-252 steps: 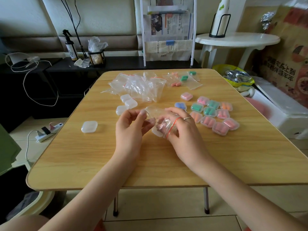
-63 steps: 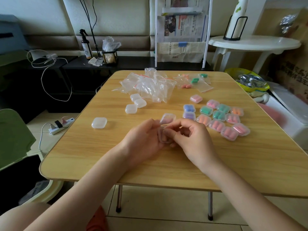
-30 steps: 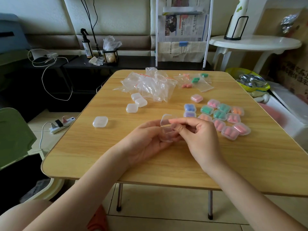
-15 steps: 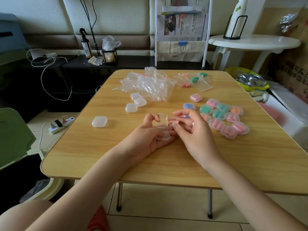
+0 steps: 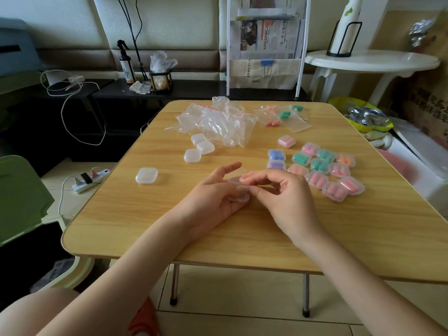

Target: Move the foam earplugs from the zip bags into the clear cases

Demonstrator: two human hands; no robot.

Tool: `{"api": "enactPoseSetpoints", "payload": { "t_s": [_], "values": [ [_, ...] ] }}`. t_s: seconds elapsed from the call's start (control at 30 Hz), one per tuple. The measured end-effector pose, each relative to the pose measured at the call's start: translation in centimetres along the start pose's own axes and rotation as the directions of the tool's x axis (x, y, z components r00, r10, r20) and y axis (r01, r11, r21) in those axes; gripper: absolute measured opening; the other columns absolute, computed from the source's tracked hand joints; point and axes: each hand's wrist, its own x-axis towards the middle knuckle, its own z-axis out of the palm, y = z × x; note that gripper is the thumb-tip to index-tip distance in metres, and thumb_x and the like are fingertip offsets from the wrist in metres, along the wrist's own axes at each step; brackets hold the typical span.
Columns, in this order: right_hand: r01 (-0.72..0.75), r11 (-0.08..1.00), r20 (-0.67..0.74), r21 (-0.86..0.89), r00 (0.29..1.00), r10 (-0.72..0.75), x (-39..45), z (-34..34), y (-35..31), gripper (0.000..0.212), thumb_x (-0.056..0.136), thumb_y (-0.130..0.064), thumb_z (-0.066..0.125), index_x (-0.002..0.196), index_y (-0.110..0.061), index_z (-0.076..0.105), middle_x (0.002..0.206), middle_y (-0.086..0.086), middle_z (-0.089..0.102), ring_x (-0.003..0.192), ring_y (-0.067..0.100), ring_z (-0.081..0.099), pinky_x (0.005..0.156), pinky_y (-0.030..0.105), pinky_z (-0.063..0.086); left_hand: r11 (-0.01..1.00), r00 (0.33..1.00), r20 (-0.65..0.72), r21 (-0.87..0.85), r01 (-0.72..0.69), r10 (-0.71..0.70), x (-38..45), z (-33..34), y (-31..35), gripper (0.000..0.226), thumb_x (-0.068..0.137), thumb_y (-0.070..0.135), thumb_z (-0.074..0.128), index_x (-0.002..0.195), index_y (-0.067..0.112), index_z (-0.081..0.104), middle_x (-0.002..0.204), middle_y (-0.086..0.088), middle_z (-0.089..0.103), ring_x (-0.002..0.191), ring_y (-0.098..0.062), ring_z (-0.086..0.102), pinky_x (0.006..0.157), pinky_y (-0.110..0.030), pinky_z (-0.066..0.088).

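Note:
An open clear case (image 5: 238,196) lies in my left hand (image 5: 213,197), held in the palm and fingers over the wooden table (image 5: 145,214). My right hand (image 5: 281,197) pinches at the case's top edge with curled fingers. Several filled cases (image 5: 322,170) with pink, green, orange and blue earplugs sit to the right. Empty clear cases (image 5: 198,149) and another (image 5: 146,175) lie to the left. Zip bags with earplugs (image 5: 283,116) lie at the far edge, beside a heap of empty bags (image 5: 218,122).
A white newspaper rack (image 5: 264,44) stands behind the table. A round white side table (image 5: 371,61) is at the right rear. A power strip (image 5: 89,179) and cables lie on the floor at left, near a green chair (image 5: 17,197).
The bag I handled earlier is gone from my hands. I now hold an open clear case; its lid has come lower and my right fingers have closed in on it.

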Motion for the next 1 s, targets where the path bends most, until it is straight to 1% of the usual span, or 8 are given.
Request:
{"api": "enactPoseSetpoints", "payload": {
  "t_s": [0.2, 0.33, 0.47, 0.53, 0.67, 0.8, 0.87, 1.0],
  "values": [
    [0.056, 0.995, 0.036, -0.080, 0.998, -0.053, 0.0, 0.0, -0.1, 0.012, 0.082, -0.006, 0.070, 0.090, -0.014, 0.076, 0.092, -0.009, 0.073, 0.092, 0.000, 0.065, 0.082, 0.014, 0.049, 0.999, 1.000, -0.001, -0.052, 0.000, 0.000, -0.4, 0.4, 0.5, 0.053, 0.088, -0.020, 0.030, 0.135, 0.004, 0.039, 0.125, -0.028, 0.056, 0.103, -0.032, 0.063, 0.093, -0.039, 0.049],
    [0.049, 0.997, 0.027, -0.067, 0.999, -0.047, 0.0, 0.0, -0.2, 0.014, 0.090, -0.016, 0.063, 0.097, -0.018, 0.074, 0.095, -0.009, 0.071, 0.095, 0.001, 0.063, 0.083, 0.012, 0.046, 0.997, 0.999, 0.007, -0.074, 0.033, -0.033, -0.2, 0.2, 0.4, 0.052, 0.087, -0.020, 0.033, 0.135, 0.001, 0.039, 0.112, -0.030, 0.055, 0.102, -0.034, 0.054, 0.091, -0.043, 0.050],
    [-0.032, 0.999, -0.016, -0.017, 0.999, 0.032, 0.0, -0.1, -0.4, 0.025, 0.097, -0.023, 0.050, 0.117, -0.027, 0.063, 0.110, -0.018, 0.060, 0.104, -0.012, 0.054, 0.083, 0.009, 0.045, 0.995, 0.996, 0.074, -0.088, 0.051, -0.044, -0.2, -0.1, 0.4, 0.061, 0.080, -0.022, 0.040, 0.136, 0.004, 0.041, 0.133, -0.036, 0.044, 0.120, -0.043, 0.052, 0.102, -0.048, 0.041],
    [-0.118, 0.992, 0.034, 0.042, 0.993, 0.116, 0.0, -0.2, -0.3, 0.029, 0.097, -0.029, 0.047, 0.125, -0.035, 0.055, 0.113, -0.023, 0.056, 0.103, -0.019, 0.050, 0.080, 0.003, 0.041, 0.999, 0.993, 0.111, -0.033, 0.041, -0.037, -0.4, -0.1, 0.4, 0.065, 0.077, -0.021, 0.042, 0.134, 0.009, 0.042, 0.126, -0.034, 0.049, 0.108, -0.039, 0.058, 0.102, -0.043, 0.045],
    [-0.165, 0.982, 0.070, 0.089, 0.985, 0.159, 0.1, -0.1, 0.1, 0.029, 0.097, -0.027, 0.048, 0.125, -0.030, 0.056, 0.119, -0.012, 0.061, 0.112, -0.008, 0.053, 0.088, 0.008, 0.043, 1.000, 0.997, 0.072, 0.031, -0.005, 0.003, -0.6, 0.1, 0.4, 0.062, 0.082, -0.027, 0.034, 0.125, 0.018, 0.039, 0.091, -0.028, 0.052, 0.075, -0.025, 0.063, 0.087, -0.038, 0.050],
    [-0.087, 0.993, 0.022, 0.075, 0.996, 0.086, 0.1, 0.0, -0.3, 0.016, 0.097, -0.019, 0.050, 0.102, -0.014, 0.065, 0.098, -0.007, 0.067, 0.095, 0.001, 0.061, 0.082, 0.013, 0.046, 0.997, 0.997, 0.081, -0.076, 0.013, -0.006, -0.4, -0.2, 0.8, 0.073, 0.077, -0.026, 0.040, 0.130, 0.025, 0.038, 0.108, -0.036, 0.059, 0.088, -0.034, 0.066, 0.096, -0.043, 0.046],
    [-0.075, 0.995, 0.041, 0.065, 0.997, 0.073, 0.1, 0.0, -0.3, 0.015, 0.096, -0.017, 0.053, 0.095, -0.009, 0.065, 0.090, -0.007, 0.067, 0.089, 0.004, 0.062, 0.081, 0.017, 0.048, 0.983, 0.997, 0.078, -0.180, 0.018, -0.004, -0.1, -0.6, 1.0, 0.072, 0.075, -0.019, 0.041, 0.134, 0.021, 0.039, 0.100, -0.035, 0.063, 0.099, -0.040, 0.063, 0.101, -0.048, 0.043],
    [-0.041, 0.999, 0.120, -0.022, 0.992, 0.043, -0.1, 0.2, -0.4, 0.013, 0.089, -0.027, 0.065, 0.100, -0.019, 0.065, 0.094, -0.013, 0.066, 0.093, 0.006, 0.061, 0.079, 0.021, 0.048, 0.927, 0.991, 0.132, -0.368, 0.067, -0.019, -0.2, -1.1, 1.6, 0.056, 0.072, 0.001, 0.035, 0.127, 0.008, 0.041, 0.120, -0.043, 0.050, 0.120, -0.051, 0.048, 0.102, -0.056, 0.039]
  ]
}}
